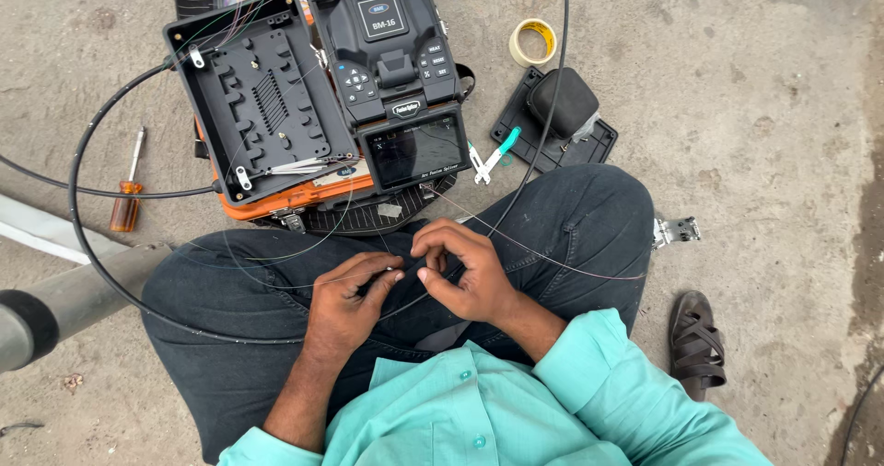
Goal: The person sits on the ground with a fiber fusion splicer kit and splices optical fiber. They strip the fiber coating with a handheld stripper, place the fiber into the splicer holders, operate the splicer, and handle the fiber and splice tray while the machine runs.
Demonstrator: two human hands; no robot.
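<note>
Left hand: the left hand (345, 291) is held over the lap, its thumb and forefinger pinched together on a thin fibre strand (552, 259).
Right hand: the right hand (465, 273) is curled close beside it, its fingertips closed on the same strand just above the knees.
Strand position: the strand is stretched between both hands and is trailed off across the right thigh.
Handling advice: the strand is best kept lightly taut and gently curved, since a sharp bend would likely snap it; the pinch is best kept soft.
Splicing machine: one is seen, black with a small screen (396, 70), set on an orange case.
Splice box: one, open, black (258, 98).
Screwdriver: one, orange-handled (126, 194).
Tape roll: one (533, 41).
Small cutters: one pair, teal-handled (493, 157).
Sandal: one (697, 342).
</note>
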